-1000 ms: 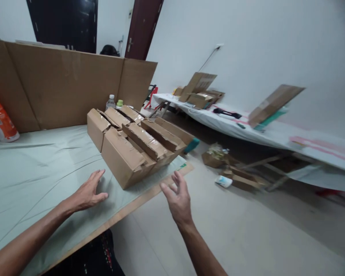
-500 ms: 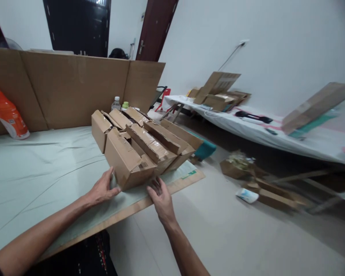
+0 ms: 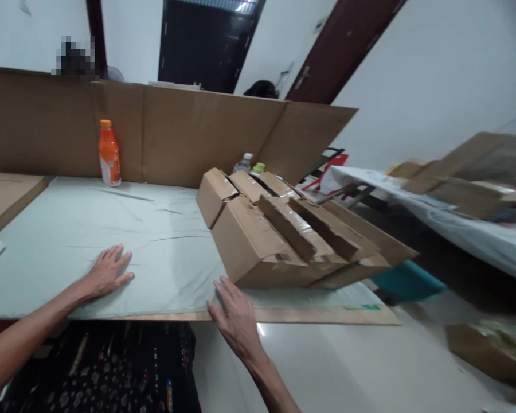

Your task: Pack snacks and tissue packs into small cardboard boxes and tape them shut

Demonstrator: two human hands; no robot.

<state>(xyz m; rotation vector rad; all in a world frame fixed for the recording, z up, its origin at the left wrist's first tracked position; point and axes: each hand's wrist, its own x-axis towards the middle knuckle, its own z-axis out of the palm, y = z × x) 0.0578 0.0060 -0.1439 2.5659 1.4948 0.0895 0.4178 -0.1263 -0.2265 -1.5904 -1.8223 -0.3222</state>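
Shifted left, clear of cartons (image 3: pixel 236 246): my left hand (image 3: pixel 105 276), fingers spread over cloth (image 3: pixel 167 269) — right hand (image 3: pixel 237 321), fingers slightly parted, nearest cartons; flat palms advisable.

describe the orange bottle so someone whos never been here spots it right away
Start at the long brown cardboard panel standing behind the pale green cloth. Before its left half, to the left of the cardboard boxes, the orange bottle stands upright. Its orange cap and body set it apart from the clear, white-capped bottle behind the boxes.
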